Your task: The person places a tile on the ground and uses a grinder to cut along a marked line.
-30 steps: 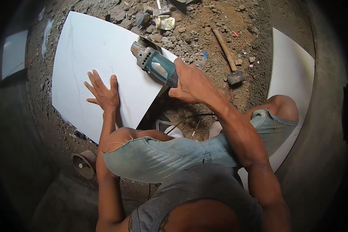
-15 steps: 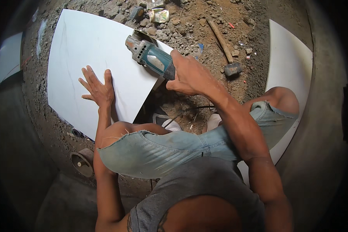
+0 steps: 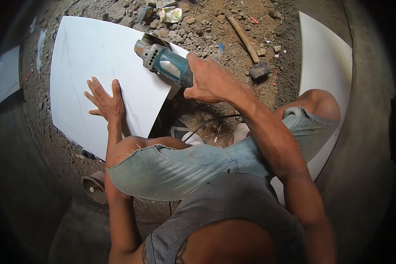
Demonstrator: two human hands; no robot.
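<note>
My right hand [image 3: 211,81] grips the rear handle of a blue-green angle grinder [image 3: 165,64]. The grinder's metal head lies over the far right part of a large white tile [image 3: 92,48] with faint grey veins. Part of the disc side is hidden under the tool. A dark gap shows in the tile's right side beneath the grinder. Flat on the tile's near middle rests my left hand [image 3: 105,102], fingers spread. The tile's near edge lies by my left knee.
A hammer [image 3: 246,42] with a wooden handle lies on rubble at the far right. Another white tile [image 3: 325,57] leans along the right side. A round container [image 3: 94,187] sits at the lower left. A black cable [image 3: 207,123] runs between my feet. A crumpled packet [image 3: 170,14] lies among stones.
The whole view has shifted slightly, moving most things a little left. My left hand stays flat on the tile, and my right hand still holds the grinder at about the same place on it.
</note>
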